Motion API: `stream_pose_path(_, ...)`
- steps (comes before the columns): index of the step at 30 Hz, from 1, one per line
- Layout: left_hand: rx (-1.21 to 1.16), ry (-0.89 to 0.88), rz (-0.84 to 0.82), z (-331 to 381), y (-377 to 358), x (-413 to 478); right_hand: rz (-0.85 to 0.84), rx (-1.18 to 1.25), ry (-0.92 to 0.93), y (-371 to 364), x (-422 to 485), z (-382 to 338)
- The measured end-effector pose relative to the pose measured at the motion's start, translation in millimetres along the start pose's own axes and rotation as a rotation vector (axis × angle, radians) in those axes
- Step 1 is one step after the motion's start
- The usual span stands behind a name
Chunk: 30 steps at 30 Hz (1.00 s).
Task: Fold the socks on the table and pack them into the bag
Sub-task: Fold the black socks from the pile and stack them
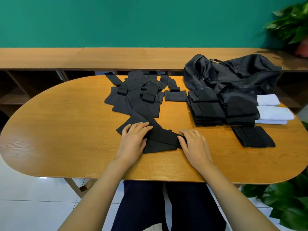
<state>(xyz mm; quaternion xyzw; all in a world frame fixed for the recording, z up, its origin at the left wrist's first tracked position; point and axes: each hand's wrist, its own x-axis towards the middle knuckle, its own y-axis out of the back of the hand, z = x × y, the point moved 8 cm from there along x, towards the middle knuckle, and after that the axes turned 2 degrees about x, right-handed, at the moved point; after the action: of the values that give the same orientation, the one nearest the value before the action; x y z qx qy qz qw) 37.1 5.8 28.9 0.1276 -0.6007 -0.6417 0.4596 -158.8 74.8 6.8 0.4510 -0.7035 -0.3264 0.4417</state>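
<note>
A black sock [160, 137] lies partly folded on the oval wooden table [66, 130], near its front edge. My left hand [135, 139] rests flat on the sock's left part, fingers pointing right. At the sock's right end my right hand [194, 142] pinches the fabric between thumb and fingers. Behind them a loose heap of unfolded black socks [136, 94] spreads over the table's middle. Folded black socks stand in stacks [206, 109] at the right, with one folded pair [253, 136] lying apart in front. The black bag [233, 72] slumps at the back right.
Folded white socks [273, 112] lie right of the black stacks. A long wooden sideboard [116, 57] runs behind the table under a green wall. Potted plants stand at the upper right [291, 22] and lower right [286, 205]. My legs show under the table's edge.
</note>
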Motion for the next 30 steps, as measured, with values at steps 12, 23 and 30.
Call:
stream_pose_path(12,0.145,0.054,0.167,-51.9,22.0,-3.8,-0.044,0.005,0.021,-0.4,-0.3,-2.7)
stream_pose_path(23,0.113,-0.016,0.043,-44.3,20.3,-13.9,-0.1,0.045,0.191,-0.1,-3.3,-21.3)
stream_pose_path(30,0.061,-0.217,-0.112,12.5,2.9,-3.0,-0.058,0.07,0.223,5.5,-5.9,-25.8)
